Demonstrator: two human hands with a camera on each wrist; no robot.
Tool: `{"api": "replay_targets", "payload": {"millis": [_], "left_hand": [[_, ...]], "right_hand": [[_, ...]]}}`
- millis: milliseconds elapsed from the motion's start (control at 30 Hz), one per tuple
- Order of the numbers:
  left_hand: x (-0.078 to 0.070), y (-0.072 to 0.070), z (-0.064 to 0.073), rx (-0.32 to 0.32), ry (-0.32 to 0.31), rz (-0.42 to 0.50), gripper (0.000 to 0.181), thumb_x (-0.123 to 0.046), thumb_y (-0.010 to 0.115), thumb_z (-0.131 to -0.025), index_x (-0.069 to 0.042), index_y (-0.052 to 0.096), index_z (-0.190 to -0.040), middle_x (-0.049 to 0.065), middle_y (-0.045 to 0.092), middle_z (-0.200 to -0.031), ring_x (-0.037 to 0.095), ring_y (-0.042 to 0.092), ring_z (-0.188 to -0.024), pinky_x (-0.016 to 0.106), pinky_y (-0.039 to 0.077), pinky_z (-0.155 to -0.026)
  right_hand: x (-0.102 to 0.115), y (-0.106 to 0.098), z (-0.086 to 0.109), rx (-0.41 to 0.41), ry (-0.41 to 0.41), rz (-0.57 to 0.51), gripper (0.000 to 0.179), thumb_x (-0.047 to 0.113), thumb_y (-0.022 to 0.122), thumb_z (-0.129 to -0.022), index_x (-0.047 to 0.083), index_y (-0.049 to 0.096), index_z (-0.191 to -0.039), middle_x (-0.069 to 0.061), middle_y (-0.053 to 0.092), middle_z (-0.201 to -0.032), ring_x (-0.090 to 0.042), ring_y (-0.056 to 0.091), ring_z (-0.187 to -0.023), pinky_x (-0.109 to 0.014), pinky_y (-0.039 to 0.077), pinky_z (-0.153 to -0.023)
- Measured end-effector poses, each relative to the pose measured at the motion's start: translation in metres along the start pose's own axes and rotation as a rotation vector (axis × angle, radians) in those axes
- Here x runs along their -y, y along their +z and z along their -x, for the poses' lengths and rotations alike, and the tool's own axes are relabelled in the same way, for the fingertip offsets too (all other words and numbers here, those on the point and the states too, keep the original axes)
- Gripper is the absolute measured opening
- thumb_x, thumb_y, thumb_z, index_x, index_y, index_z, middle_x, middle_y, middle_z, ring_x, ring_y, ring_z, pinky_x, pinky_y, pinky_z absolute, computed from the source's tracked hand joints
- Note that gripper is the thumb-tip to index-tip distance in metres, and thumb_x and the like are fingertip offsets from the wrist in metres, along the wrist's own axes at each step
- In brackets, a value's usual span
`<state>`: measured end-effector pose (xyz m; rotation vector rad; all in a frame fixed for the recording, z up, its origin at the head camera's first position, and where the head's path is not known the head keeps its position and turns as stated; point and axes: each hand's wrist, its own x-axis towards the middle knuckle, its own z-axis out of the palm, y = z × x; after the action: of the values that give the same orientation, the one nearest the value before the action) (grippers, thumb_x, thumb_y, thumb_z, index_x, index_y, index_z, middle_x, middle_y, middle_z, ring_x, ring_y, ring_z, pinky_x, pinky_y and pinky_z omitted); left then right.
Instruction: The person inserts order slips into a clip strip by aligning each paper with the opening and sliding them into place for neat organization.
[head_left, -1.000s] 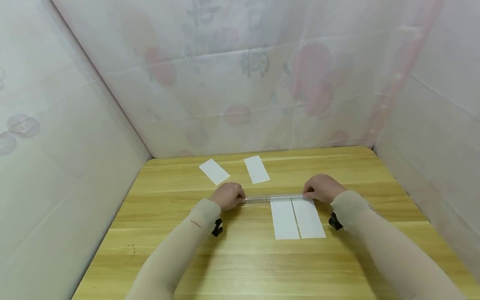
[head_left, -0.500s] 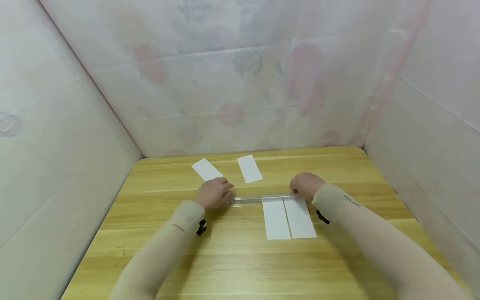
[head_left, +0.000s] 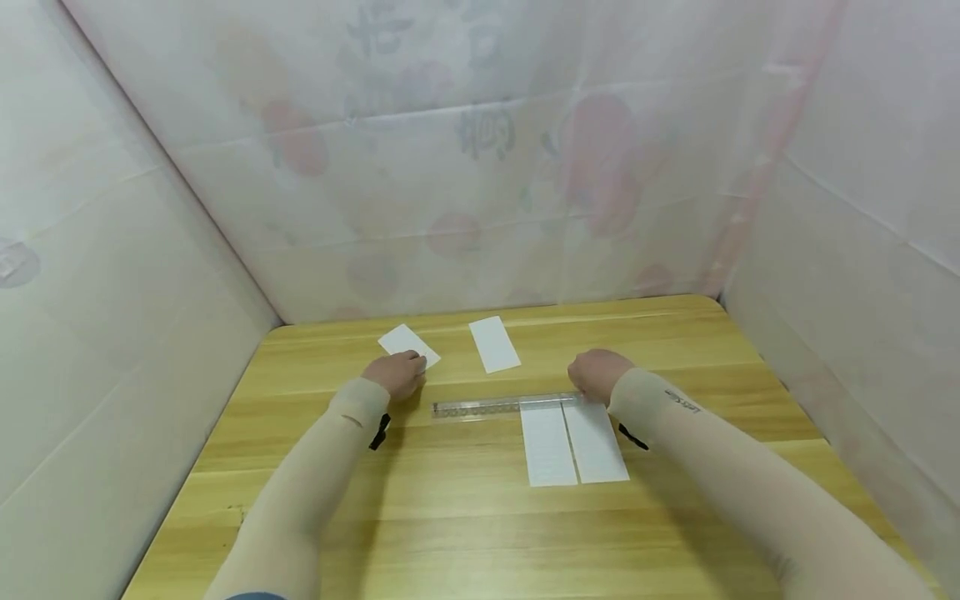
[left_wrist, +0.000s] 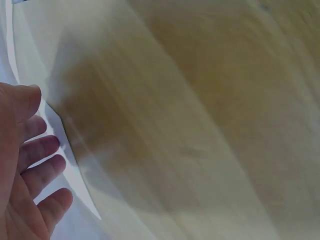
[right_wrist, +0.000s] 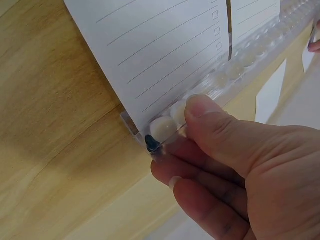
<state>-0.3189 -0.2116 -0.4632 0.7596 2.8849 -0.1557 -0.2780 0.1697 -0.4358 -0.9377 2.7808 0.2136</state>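
A clear plastic ticket rail [head_left: 476, 408] with round white balls inside lies across the table. My right hand [head_left: 597, 375] pinches its right end between thumb and fingers; a dark piece shows at that end in the right wrist view. Two white paper slips [head_left: 550, 450] run side by side from the rail toward me, their far edges under it. Lines and small checkboxes are printed on the nearer slip [right_wrist: 150, 55]. My left hand [head_left: 396, 373] reaches a loose slip [head_left: 405, 340] at the back left, its relaxed fingers [left_wrist: 42, 175] at the paper's near edge.
Another loose slip [head_left: 495, 344] lies at the back, to the right of the left hand. The wooden table [head_left: 465, 533] ends at a pale printed fabric wall [head_left: 420, 250], with similar walls on both sides.
My left hand has let go of the rail's left end and moved back and left to the loose slip. The right hand keeps hold of the rail's other end.
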Motion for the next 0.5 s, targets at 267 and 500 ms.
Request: {"api": "replay_targets", "payload": {"millis": [267,500], "left_hand": [[0.005,0.006,0.006,0.0,0.0,-0.03,0.017,-0.024,0.046,-0.103,-0.011,0.057,-0.101,0.009,0.055,-0.113,0.019,0.057,-0.087,0.034,0.05,-0.072],[0.008,0.005,0.009,-0.004,-0.018,-0.019,0.016,-0.021,0.047,-0.102,-0.01,0.058,-0.102,0.01,0.055,-0.111,0.018,0.055,-0.081,0.033,0.049,-0.07]], "right_hand": [[-0.007,0.01,0.0,-0.081,-0.058,-0.028,0.033,0.003,0.073,-0.082,0.016,0.05,-0.062,0.007,0.047,-0.06,-0.009,0.035,-0.056,-0.026,0.036,-0.055],[-0.013,0.013,0.0,-0.161,-0.107,-0.07,0.022,-0.004,0.068,-0.083,0.017,0.074,-0.079,0.006,0.068,-0.082,-0.007,0.059,-0.07,-0.027,0.052,-0.065]]}}
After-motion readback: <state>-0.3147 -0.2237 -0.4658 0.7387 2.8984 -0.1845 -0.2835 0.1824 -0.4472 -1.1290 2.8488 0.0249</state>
